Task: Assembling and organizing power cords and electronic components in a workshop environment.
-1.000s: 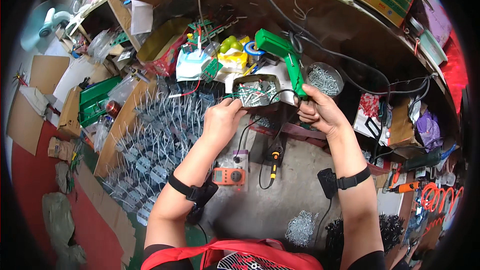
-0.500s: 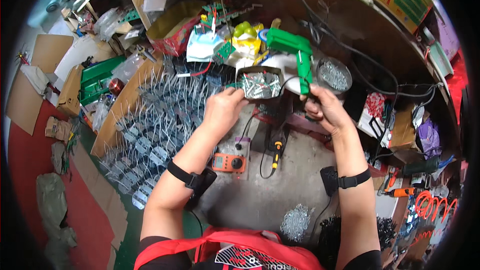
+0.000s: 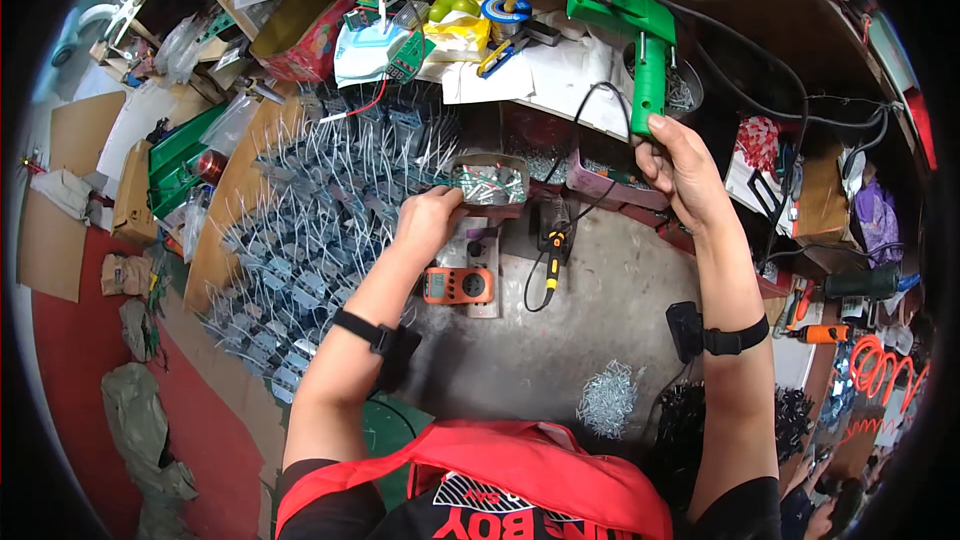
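My left hand (image 3: 430, 218) pinches the left end of a small open box (image 3: 490, 209), which holds many small white-and-silver parts. My right hand (image 3: 684, 170) grips the lower end of a green angled plastic piece (image 3: 652, 75), with its wide arm pointing up and left. A round bowl (image 3: 697, 95) of small metal pieces is partly hidden behind that green piece. Below the small box lie an orange meter (image 3: 458, 286) and a soldering iron (image 3: 553, 260) with a yellow-and-black handle.
Many blue-grey parts with upright white wires (image 3: 310, 230) crowd the left. A pink bin (image 3: 615, 183) stands under the shelf. Solder spool (image 3: 505, 12), pliers (image 3: 500, 57) and paper (image 3: 490, 83) lie on the shelf. Loose metal pins (image 3: 608, 400) are heaped near me; black cables (image 3: 760, 60) hang at right.
The small box has come down and left, toward me, with my left hand. My right hand has moved up and right, carrying the green piece away from the box.
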